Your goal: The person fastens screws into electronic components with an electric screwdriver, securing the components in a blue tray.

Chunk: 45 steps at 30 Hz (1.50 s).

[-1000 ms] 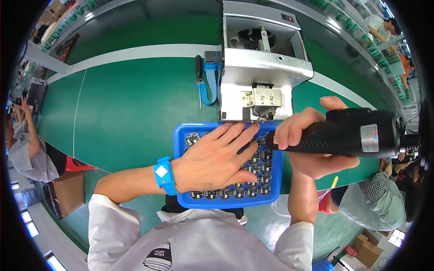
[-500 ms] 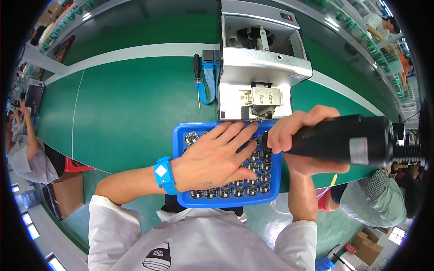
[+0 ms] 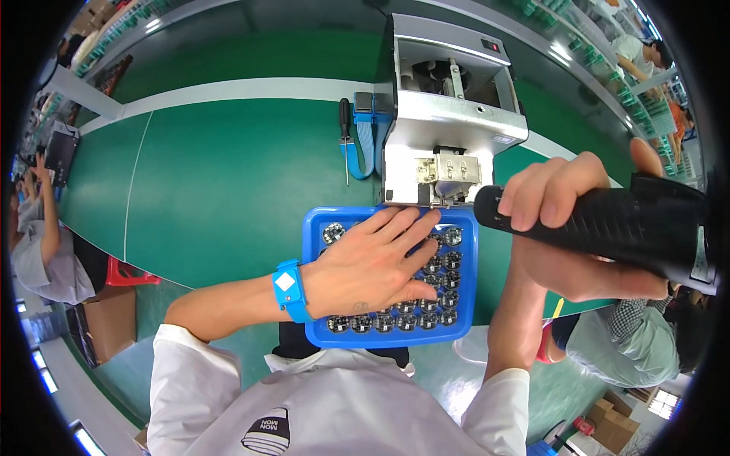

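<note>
My left hand point(image 3: 378, 262) lies palm down over a blue tray point(image 3: 310, 277), its fingers spread and its palm hiding many of the contents. Small round circuit boards point(image 3: 452, 260) with silvery and dark parts stand in rows in the tray. A blue wrist strap point(image 3: 289, 292) with a white square circles my left wrist. To the right of the tray, my right hand point(image 3: 566, 220) is wrapped around a thick black cylindrical tool point(image 3: 646, 224). The tool's rounded, slotted end points left, just above the tray's right edge. Its exact kind does not show.
A silver and black bench machine point(image 3: 449, 114) stands directly behind the tray. Left of it lie a screwdriver point(image 3: 346, 137) and a coiled blue strap point(image 3: 366, 140) on the green table point(image 3: 220, 182). Other people sit at the far left and right.
My right hand and the black tool have moved right, away from the tray's right edge, and turned slightly. My left hand keeps its place on the tray. The whole view has shifted slightly.
</note>
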{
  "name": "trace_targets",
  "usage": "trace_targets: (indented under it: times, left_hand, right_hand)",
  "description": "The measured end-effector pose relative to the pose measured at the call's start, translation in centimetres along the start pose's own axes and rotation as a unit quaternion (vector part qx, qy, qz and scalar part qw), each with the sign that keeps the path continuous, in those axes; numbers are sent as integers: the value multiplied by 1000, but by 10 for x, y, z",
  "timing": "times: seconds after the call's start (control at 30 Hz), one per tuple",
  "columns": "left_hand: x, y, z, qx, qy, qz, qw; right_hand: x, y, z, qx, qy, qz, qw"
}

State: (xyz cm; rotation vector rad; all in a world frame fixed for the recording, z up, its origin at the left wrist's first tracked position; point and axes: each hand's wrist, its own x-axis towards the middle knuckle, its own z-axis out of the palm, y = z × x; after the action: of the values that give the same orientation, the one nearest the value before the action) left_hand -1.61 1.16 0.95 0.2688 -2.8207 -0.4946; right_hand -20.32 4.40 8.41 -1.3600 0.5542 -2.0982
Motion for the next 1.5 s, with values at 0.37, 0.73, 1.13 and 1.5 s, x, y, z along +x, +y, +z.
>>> trace_targets:
  times: [0.37, 0.73, 1.13, 1.5]
  left_hand:
    - [5, 0, -3, -13, 2, 9, 1000]
    - [3, -4, 0, -29, 19, 15, 999]
    - [6, -2, -5, -81, 0, -13, 997]
    - [7, -3, -6, -97, -19, -28, 995]
  right_hand:
    - [6, 11, -8, -6, -38, 72, 997]
    - [0, 9, -14, 52, -89, 121, 987]
    - [-54, 4, -27, 74, 2, 73, 995]
    - [-61, 17, -31, 104, -8, 93, 990]
